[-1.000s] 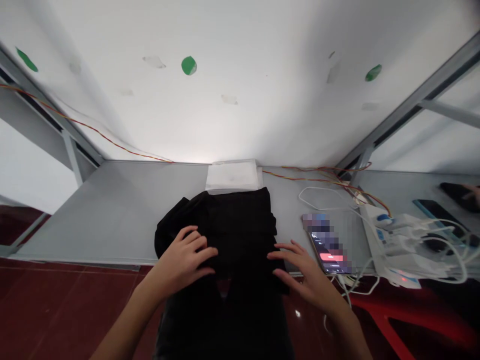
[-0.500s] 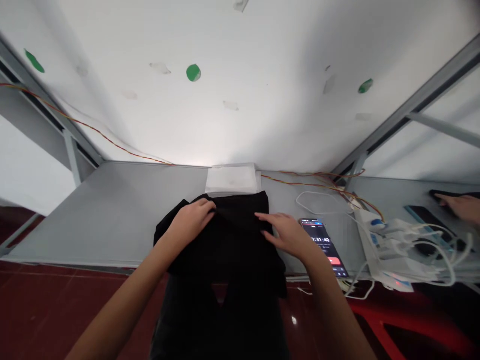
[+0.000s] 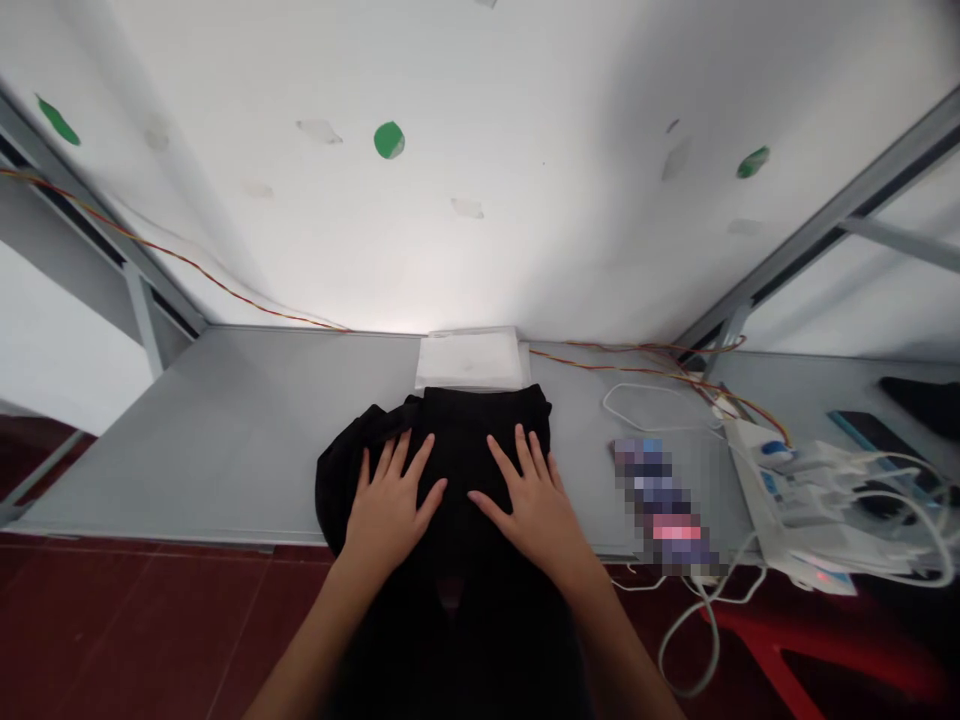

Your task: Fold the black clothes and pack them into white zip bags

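- Now the left hand (image 3: 384,512) lies palm down on the black cloth (image 3: 480,412), fingers spread and thumb out; it has hold of nothing.
- Half a second ago that hand was farther forward, by the cloth's far left part, with its fingers bent; it has since drawn back toward the person and flattened.
- The right hand (image 3: 536,512) is likewise spread wide and palm down on the right part of the cloth, gripping nothing; earlier its fingers were bent, at the cloth's right side.
- The two thumbs now point toward each other with a narrow strip of cloth between them, closer together than in either earlier view.
- The cloth sits at the front of the gray table (image 3: 225,430), hanging over its near edge, its far edge just in front of the white packet (image 3: 469,360) as before; its left side is still bunched.
- With the right forearm moved inward, the phone (image 3: 664,500) shows unblocked, in the same place to the right, and a looped white cable (image 3: 715,640) is visible below it.
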